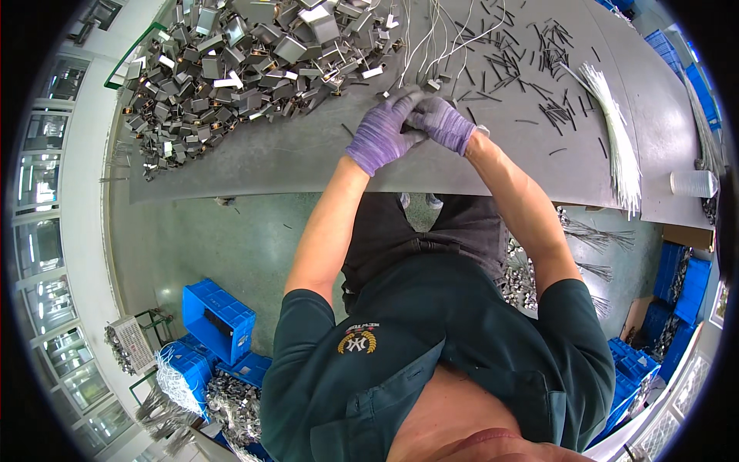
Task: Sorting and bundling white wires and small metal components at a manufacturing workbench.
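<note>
My left hand point(382, 136) and my right hand point(446, 123), both in purple knit gloves, meet over the grey table point(292, 158) near its front edge. Their fingers are bent together and touch at the tips. Whatever they pinch is hidden behind the gloves. Just beyond the fingers lie small metal pieces point(437, 82) at the ends of thin white wires point(419, 48). To the left spreads a big heap of grey box-shaped metal parts point(262, 73). Many short black tubes point(508, 68) are scattered to the right of the wires.
A long bundle of white wires point(616, 142) lies at the table's right, with a white spool point(693, 184) farther right. Blue bins point(219, 319) stand on the floor at lower left, and more blue bins point(681, 289) at right. Metal parts point(519, 277) sit below the table.
</note>
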Demonstrator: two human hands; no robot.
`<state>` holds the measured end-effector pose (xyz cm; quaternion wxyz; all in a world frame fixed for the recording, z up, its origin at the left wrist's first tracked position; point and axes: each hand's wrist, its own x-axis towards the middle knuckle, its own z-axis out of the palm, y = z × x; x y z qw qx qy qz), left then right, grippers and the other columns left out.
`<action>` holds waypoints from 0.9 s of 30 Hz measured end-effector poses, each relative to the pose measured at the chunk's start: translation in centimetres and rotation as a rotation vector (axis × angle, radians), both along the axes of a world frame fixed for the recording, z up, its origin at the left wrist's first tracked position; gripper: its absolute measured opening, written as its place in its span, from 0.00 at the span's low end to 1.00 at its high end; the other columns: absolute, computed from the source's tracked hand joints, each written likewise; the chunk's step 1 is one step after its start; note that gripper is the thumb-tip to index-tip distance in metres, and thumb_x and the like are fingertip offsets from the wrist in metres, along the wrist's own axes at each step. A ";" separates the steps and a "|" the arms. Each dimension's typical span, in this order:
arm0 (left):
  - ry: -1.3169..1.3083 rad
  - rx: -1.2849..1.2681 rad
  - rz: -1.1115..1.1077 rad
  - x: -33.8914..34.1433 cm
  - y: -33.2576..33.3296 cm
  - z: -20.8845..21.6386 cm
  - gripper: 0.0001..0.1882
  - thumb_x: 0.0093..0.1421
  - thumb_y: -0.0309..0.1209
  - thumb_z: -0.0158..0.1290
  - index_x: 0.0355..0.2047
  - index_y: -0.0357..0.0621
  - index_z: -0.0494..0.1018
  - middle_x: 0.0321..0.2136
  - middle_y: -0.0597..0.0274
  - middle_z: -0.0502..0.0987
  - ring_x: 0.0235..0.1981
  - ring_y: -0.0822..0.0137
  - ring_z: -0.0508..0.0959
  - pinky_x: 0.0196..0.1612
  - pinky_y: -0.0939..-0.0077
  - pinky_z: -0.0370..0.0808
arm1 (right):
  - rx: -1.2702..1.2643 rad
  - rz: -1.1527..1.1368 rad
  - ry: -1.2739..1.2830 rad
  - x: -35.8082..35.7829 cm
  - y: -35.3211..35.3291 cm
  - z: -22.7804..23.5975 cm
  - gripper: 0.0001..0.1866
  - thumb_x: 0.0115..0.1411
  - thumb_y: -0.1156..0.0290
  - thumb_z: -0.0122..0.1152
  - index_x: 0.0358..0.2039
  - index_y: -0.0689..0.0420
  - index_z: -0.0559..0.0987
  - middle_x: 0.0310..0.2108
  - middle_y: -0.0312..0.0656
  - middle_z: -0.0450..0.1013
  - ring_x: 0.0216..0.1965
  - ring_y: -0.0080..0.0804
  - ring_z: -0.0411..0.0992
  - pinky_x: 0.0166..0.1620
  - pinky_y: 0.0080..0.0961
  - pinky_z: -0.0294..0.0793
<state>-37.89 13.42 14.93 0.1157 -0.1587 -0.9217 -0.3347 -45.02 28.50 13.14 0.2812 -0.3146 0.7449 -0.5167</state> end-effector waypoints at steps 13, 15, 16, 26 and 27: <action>-0.279 1.787 -0.068 -4.7 -2.6 0.5 0.20 0.59 0.36 0.52 0.48 0.40 0.67 0.41 0.57 0.74 0.43 0.61 0.75 0.47 0.64 0.73 | -0.238 -0.286 -0.425 -0.5 -0.4 2.4 0.17 0.63 0.58 0.50 0.36 0.60 0.75 0.21 0.37 0.73 0.18 0.25 0.73 0.19 0.16 0.69; -0.244 1.927 -0.121 -5.0 -2.2 0.4 0.18 0.57 0.34 0.54 0.46 0.39 0.69 0.36 0.58 0.76 0.40 0.62 0.76 0.45 0.66 0.74 | -0.226 -0.322 -0.402 -0.5 -1.1 2.4 0.16 0.63 0.58 0.50 0.35 0.60 0.76 0.19 0.37 0.72 0.16 0.24 0.71 0.17 0.16 0.67; -0.228 1.885 -0.092 -4.9 -2.3 -0.1 0.15 0.55 0.30 0.55 0.42 0.37 0.72 0.32 0.58 0.77 0.37 0.62 0.78 0.41 0.69 0.76 | -0.232 -0.360 -0.371 -0.4 -1.4 2.4 0.16 0.63 0.59 0.50 0.34 0.60 0.75 0.18 0.36 0.71 0.14 0.24 0.70 0.16 0.16 0.65; -0.464 1.024 0.653 15.2 -5.3 -2.8 0.11 0.58 0.37 0.49 0.25 0.44 0.68 0.16 0.68 0.67 0.19 0.76 0.68 0.23 0.80 0.65 | -0.393 -0.261 -0.676 0.5 -6.2 1.3 0.16 0.61 0.68 0.51 0.47 0.63 0.69 0.40 0.49 0.75 0.37 0.37 0.77 0.24 0.21 0.76; -0.512 1.001 0.615 19.2 -6.7 -5.5 0.11 0.58 0.36 0.50 0.24 0.44 0.66 0.13 0.68 0.65 0.16 0.76 0.67 0.20 0.79 0.62 | -0.399 -0.245 -0.692 1.1 -7.4 1.3 0.16 0.61 0.68 0.51 0.47 0.63 0.69 0.40 0.49 0.75 0.37 0.37 0.77 0.24 0.21 0.76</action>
